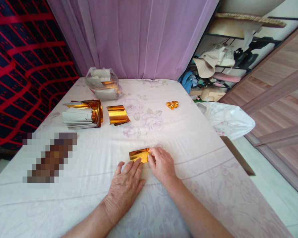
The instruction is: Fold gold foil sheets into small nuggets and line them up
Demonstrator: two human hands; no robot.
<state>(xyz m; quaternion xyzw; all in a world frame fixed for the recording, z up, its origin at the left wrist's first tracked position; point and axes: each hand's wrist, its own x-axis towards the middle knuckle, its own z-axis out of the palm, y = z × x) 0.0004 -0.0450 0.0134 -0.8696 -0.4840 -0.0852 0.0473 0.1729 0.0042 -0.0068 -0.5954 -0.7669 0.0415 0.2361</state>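
Observation:
A small rectangle of gold foil paper (138, 154) lies on the tablecloth in front of me. My left hand (126, 180) rests at its near edge with fingers stretched out, the fingertips touching the paper. At the paper's right end, the thumb and fingers of my right hand (162, 165) pinch the edge. Farther off are a few flat gold foil sheets (118, 115) and, to their left, a bent stack of foil paper (83, 115) with pale backs. A folded gold foil piece (172, 105) sits toward the right far side.
A clear plastic bag (104, 84) of more paper stands at the table's far left. A blurred-out brown object (52, 157) lies on the left. Beyond the right edge are a white plastic bag (228, 119) and a shelf with a cap (206, 62). A purple curtain (139, 39) hangs behind the table.

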